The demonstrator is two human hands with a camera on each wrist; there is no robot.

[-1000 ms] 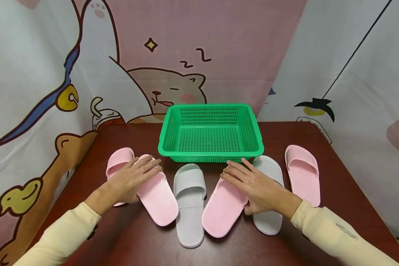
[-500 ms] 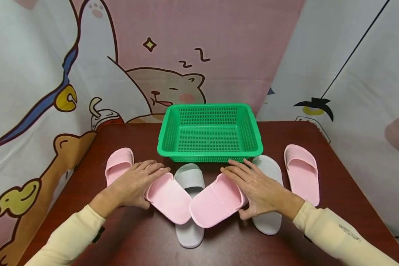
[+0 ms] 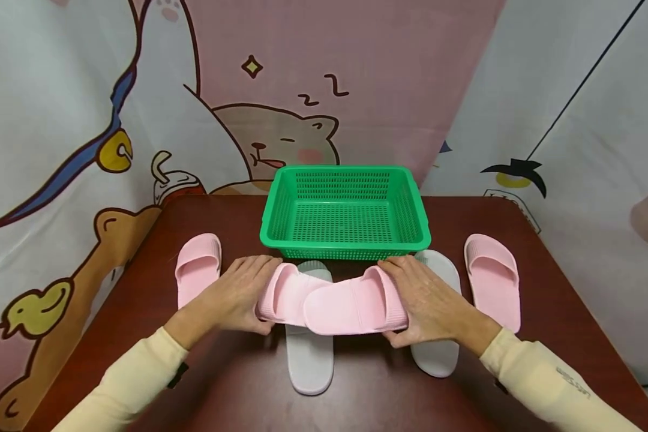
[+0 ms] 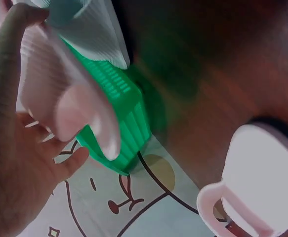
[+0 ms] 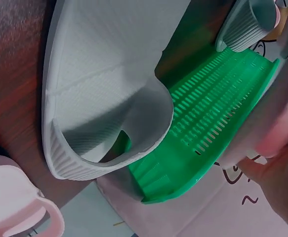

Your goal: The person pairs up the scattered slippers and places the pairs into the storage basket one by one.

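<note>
My left hand (image 3: pixel 236 295) grips a pink slipper (image 3: pixel 291 297) around its strap end, thumb on the near edge. A matching pink slipper (image 3: pixel 340 307) is held by my right hand (image 3: pixel 428 301), also at the strap. Both are raised off the table with their heel ends pointing inward, and the right one overlaps in front of the left. Beneath them lies a pale grey slipper (image 3: pixel 310 363), its middle hidden. In the left wrist view the fingers wrap the pink slipper (image 4: pixel 60 84); the right wrist view shows only part of the right hand (image 5: pixel 282 185).
A green plastic basket (image 3: pixel 345 246) stands behind the hands at the table's back. Another pale grey slipper (image 3: pixel 436 360) lies partly under the right forearm. Single pink slippers rest at the far left (image 3: pixel 197 270) and far right (image 3: pixel 495 288). A printed cloth (image 3: pixel 389 72) hangs behind.
Both pink slippers have been lifted and swung from slanting on the table to nearly sideways, heel ends brought together and overlapping. The left hand moved right and its grip closed around the strap.
</note>
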